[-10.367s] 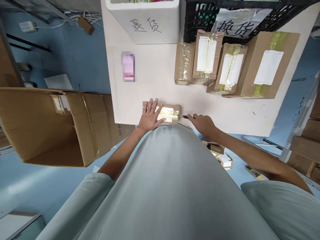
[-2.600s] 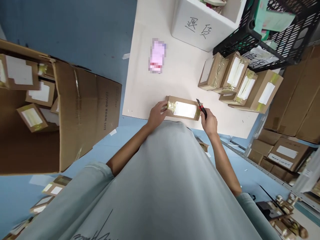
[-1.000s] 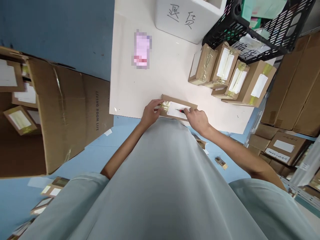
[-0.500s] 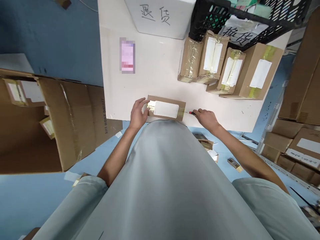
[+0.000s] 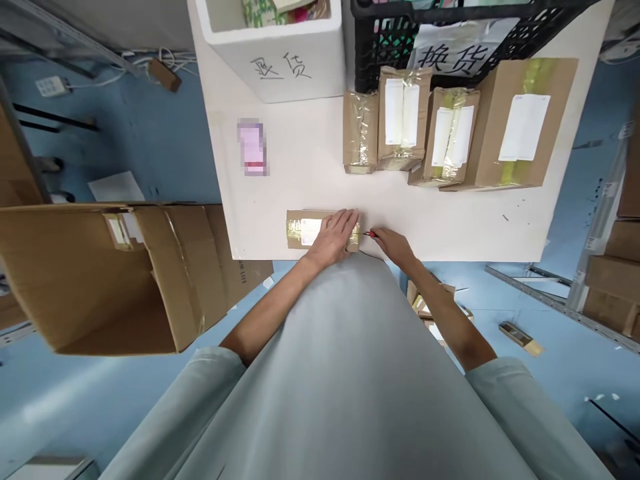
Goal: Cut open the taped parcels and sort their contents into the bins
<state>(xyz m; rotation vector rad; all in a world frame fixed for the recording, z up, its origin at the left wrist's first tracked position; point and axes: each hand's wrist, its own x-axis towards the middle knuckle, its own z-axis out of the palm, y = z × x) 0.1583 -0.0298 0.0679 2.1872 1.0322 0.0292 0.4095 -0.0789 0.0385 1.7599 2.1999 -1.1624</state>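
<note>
A small brown cardboard parcel (image 5: pixel 303 230) with a white label and yellowish tape lies at the near edge of the white table (image 5: pixel 310 167). My left hand (image 5: pixel 333 237) lies flat on the parcel's right half, fingers stretched out. My right hand (image 5: pixel 393 243) is closed on a small red-handled cutter (image 5: pixel 371 234). The cutter's tip points at the parcel's right end, just beside my left fingertips.
Several taped parcels (image 5: pixel 430 130) stand in a row at the table's back right, in front of a black crate (image 5: pixel 450 33). A white foam box (image 5: pixel 280 47) sits at the back. A large open carton (image 5: pixel 110 273) stands left of the table. Small boxes lie on the blue floor.
My left hand moved from the parcel's left end to lie flat across its right half. My right hand with the cutter stayed at the right end. The view shifted.
</note>
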